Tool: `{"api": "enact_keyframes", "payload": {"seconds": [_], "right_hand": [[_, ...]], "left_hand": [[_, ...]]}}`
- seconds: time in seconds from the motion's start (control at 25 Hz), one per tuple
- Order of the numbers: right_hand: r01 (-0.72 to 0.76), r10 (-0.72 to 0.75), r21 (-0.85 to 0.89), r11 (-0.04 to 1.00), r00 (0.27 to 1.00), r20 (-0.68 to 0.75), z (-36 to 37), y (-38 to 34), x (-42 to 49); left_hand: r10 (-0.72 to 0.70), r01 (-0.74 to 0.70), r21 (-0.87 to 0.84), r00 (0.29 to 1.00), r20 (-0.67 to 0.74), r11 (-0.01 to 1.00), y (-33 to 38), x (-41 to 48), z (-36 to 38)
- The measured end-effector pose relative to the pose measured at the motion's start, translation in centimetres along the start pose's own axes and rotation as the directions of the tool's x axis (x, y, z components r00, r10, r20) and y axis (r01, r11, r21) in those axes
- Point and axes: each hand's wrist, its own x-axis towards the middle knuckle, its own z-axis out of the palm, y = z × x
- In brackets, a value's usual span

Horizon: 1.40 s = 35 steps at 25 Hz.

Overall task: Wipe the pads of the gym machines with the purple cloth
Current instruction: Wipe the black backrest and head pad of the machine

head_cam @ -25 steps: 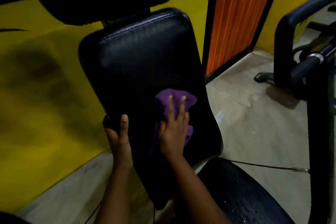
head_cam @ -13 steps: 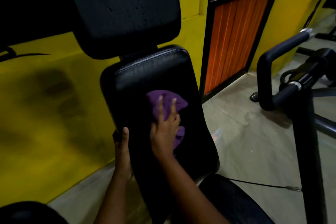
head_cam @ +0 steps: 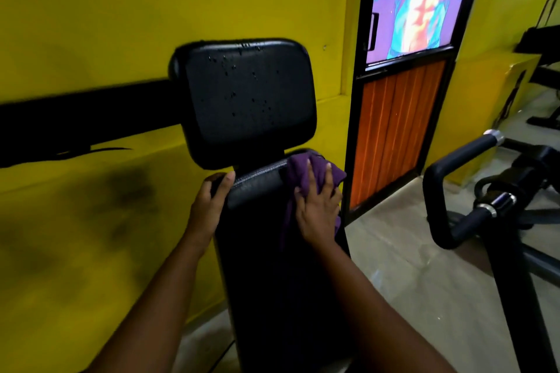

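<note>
Purple cloth lies on the upper right corner of the upright back pad, pressed flat under the right hand, fingers extended. Left hand grips the pad's upper left edge. Droplet-spotted headrest pad stands directly above the cloth, nearer the right hand.

right hand, purple cloth risen to top of back pad; left hand higher too

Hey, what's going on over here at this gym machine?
A person is wiping the machine's black back pad. Their right hand presses the purple cloth flat against the pad's upper right corner, while the left hand grips its upper left edge. The head pad above has water droplets on it and looks not yet wiped.
</note>
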Motion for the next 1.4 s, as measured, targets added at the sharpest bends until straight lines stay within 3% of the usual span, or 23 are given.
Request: {"api": "enact_keyframes", "payload": {"seconds": [0.12,0.2,0.48,0.72,0.88,1.0,1.12,1.28,1.4], "right_hand": [[-0.124,0.124,0.029,0.992,0.992,0.014,-1.2,-1.1,2.4],[-0.122,0.121,-0.009,0.993,0.992,-0.024,-1.7,-2.1,3.0],[0.132,-0.143,-0.188,0.973,0.989,-0.045,2.0,-7.8,-2.2],[0.353,-0.334,-0.172,0.92,0.934,0.126,2.8,-9.2,-5.2],[0.348,-0.338,-0.027,0.937,0.925,0.175,0.4,-8.9,-4.8],[0.282,-0.287,0.129,0.951,0.957,0.024,-2.3,-9.5,-4.1],[0.348,-0.326,0.201,0.916,0.935,-0.137,-4.0,-12.6,-2.6],[0.372,-0.284,0.191,0.909,0.885,-0.369,-3.2,-18.7,1.8],[0.397,-0.336,0.105,0.912,0.869,-0.364,-0.7,-21.2,4.0]], "left_hand": [[0.018,-0.021,0.036,0.996,0.084,0.999,0.7,0.7,-0.1],[0.08,-0.078,-0.031,0.993,0.091,0.997,0.0,0.4,0.0],[0.102,-0.103,-0.16,0.995,-0.013,0.982,-1.2,1.2,0.5],[-0.035,0.058,-0.276,0.996,0.088,0.959,-0.9,-0.6,0.1],[0.021,0.025,-0.305,0.989,0.145,0.952,1.7,-2.1,-1.2],[0.039,-0.046,-0.211,0.999,-0.038,0.976,2.9,-0.9,-3.0],[0.102,-0.111,-0.13,0.992,-0.079,0.985,5.0,1.0,-4.2],[0.159,-0.173,-0.214,0.984,-0.081,0.961,9.4,4.3,-3.4],[0.173,-0.187,-0.347,0.982,-0.07,0.919,11.2,6.5,-2.4]]}}
